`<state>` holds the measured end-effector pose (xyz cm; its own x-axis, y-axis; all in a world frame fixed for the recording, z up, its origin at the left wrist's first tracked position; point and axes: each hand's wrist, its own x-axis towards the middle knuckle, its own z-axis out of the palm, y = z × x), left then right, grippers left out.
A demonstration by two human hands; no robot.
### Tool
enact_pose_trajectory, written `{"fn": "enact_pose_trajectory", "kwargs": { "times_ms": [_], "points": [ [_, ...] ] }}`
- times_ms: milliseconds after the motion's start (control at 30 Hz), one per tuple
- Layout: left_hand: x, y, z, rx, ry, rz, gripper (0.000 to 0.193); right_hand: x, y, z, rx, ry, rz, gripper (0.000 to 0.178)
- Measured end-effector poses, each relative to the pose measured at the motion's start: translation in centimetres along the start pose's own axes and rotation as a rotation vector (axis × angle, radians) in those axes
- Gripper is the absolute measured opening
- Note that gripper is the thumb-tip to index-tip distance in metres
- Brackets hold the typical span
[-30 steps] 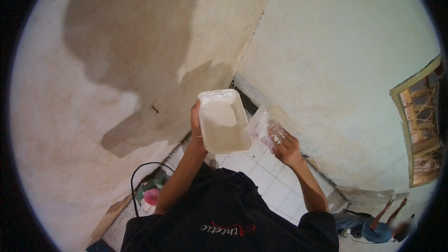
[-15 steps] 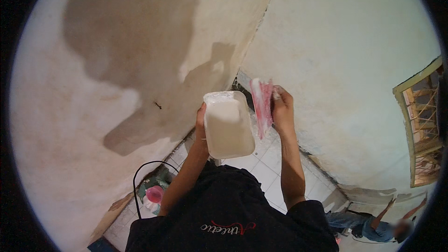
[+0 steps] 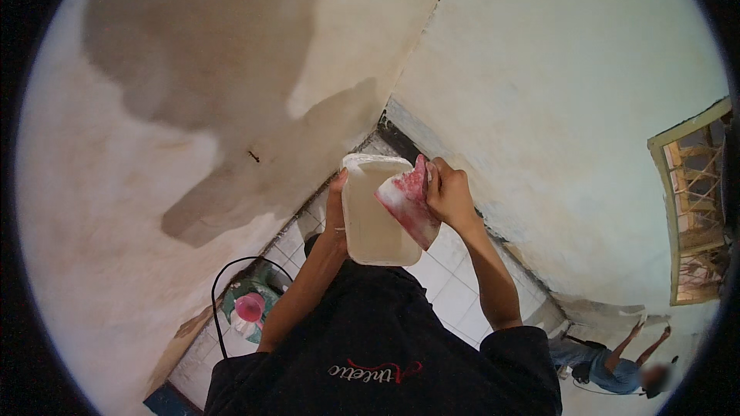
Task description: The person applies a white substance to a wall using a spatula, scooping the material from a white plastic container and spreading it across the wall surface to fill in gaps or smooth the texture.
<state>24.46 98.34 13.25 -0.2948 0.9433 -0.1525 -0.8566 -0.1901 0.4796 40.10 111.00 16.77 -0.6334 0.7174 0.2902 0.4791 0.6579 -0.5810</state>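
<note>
my tub [image 3: 371, 223]: smooth plastic I'd say, crusty up top
my scraper [image 3: 408, 202]: smeary, patchy face
my shirt [image 3: 370, 316]: matt cloth

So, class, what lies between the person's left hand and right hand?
In the head view, the pale container and then the flat pink-and-white tool lie between the left hand and right hand.

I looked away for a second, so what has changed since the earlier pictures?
The right hand has brought the pink-and-white scraper leftward, from beside the tub to across its right rim in this view; more of the scraper's pink shows than at first. Nothing was taken up or let go. The left hand still holds the tub.
</note>
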Motion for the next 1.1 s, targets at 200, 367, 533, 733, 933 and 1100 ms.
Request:
{"fn": "enact_pose_trajectory", "kwargs": {
  "times_ms": [200, 367, 533, 733, 933, 1100],
  "points": [
    [0.2, -0.7, -0.3, -0.175, 0.033, -0.188, 0.056, -1.3, 0.8, -1.2, -0.005, -0.069, 0.036, 0.013],
    [0.5, -1.0, -0.8, -0.054, 0.004, -0.120, 0.055, -1.8, 1.2, -2.2, -0.030, -0.151, 0.034, 0.010],
    [0.9, -0.2, -1.1, 0.002, -0.088, -0.054, 0.052, -2.1, 1.7, -2.4, 0.032, -0.081, -0.134, 0.011],
    [1.1, -0.6, -1.5, -0.009, -0.031, -0.024, 0.051, -2.5, 2.6, -2.7, 0.015, -0.132, -0.073, 0.009],
    [1.7, 0.2, -2.5, -0.006, -0.036, -0.021, 0.052, -3.3, 3.5, -4.2, -0.035, -0.231, 0.033, 0.009],
    [1.0, 1.9, -1.7, 0.022, -0.006, -0.008, 0.055, -2.3, 3.9, -7.0, -0.175, -0.156, 0.061, 0.013]
  ]
}}
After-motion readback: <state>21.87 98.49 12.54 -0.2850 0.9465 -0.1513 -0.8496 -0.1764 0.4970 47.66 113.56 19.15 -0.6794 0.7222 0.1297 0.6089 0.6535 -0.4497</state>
